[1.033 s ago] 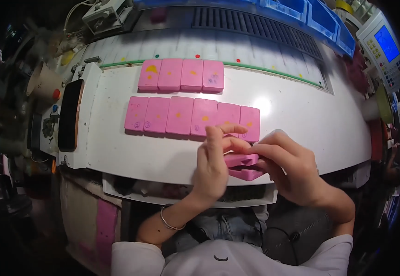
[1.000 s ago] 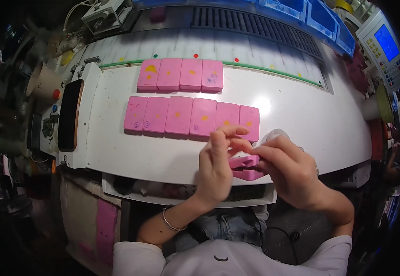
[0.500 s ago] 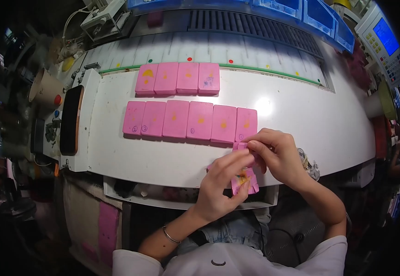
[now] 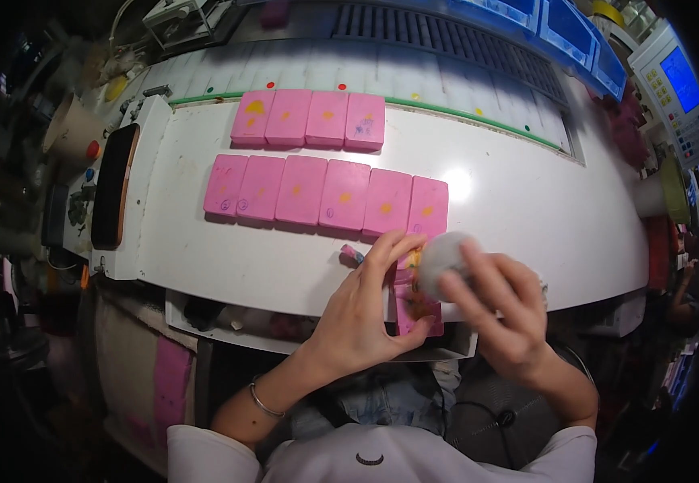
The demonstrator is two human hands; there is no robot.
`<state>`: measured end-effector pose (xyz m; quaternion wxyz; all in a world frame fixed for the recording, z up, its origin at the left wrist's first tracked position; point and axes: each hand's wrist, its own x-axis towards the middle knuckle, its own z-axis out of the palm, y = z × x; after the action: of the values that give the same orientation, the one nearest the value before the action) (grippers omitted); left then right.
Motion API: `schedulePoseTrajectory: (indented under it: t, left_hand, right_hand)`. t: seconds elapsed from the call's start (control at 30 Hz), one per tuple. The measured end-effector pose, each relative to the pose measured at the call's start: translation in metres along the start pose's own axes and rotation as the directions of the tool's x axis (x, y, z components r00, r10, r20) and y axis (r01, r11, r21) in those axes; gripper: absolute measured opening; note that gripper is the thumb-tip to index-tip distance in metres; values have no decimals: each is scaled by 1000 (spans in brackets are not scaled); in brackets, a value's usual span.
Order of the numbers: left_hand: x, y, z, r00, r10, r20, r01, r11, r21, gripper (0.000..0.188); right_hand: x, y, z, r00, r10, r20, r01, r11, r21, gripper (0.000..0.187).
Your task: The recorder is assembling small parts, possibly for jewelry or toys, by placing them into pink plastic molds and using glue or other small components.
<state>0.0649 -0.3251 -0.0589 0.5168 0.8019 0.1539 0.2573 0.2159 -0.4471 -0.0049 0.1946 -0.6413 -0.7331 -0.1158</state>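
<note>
At the front edge of the white table, my left hand (image 4: 365, 302) holds an opened pink rubber mould (image 4: 403, 324) between thumb and fingers. Yellow and dark stains show on the mould's inner face. My right hand (image 4: 502, 310) grips a pale grey, rounded bundle (image 4: 443, 264) and presses it against or just above the mould; motion blurs it, and I cannot tell if they touch. A small pink piece (image 4: 351, 253) with a dark end lies on the table beside my left fingers. Beyond my hands lies a row of several pink blocks (image 4: 297, 189).
A second row of pink blocks (image 4: 285, 117) lies farther back. At the left stands a dark phone-like slab (image 4: 116, 185). A green-edged white panel (image 4: 462, 119) spans the back. Blue bins (image 4: 567, 36) and a machine with a blue screen (image 4: 679, 80) are at the far right.
My right hand has let go of the pink mould and now holds the grey bundle over it. My left hand keeps its hold. The view has shifted slightly.
</note>
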Motion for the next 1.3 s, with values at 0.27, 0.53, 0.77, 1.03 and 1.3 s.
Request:
schedulePoseTrajectory:
  t: [0.27, 0.53, 0.77, 1.03, 1.3]
  left_hand:
    - [-2, -4, 1, 1000, -10, -11, 9, 999, -41, 82]
    - [-12, 0, 6, 999, 45, -3, -45, 999, -19, 72]
    - [-15, 0, 15, 971, 202, -125, -189, 976, 107, 49]
    - [-35, -17, 36, 955, 281, -98, -256, 944, 208, 34]
    - [-26, -4, 20, 931, 359, -62, -319, 885, 340, 45]
  right_hand:
    - [12, -3, -2, 989, -99, 110, 104, 994, -44, 50]
    - [-6, 3, -2, 949, 296, 104, -305, 948, 87, 57]
    - [15, 12, -1, 932, 326, 156, -326, 945, -27, 56]
    - [106, -22, 71, 846, -255, 468, 62, 919, 390, 21]
    - [68, 26, 11, 886, 290, 363, -457, 682, 571, 6]
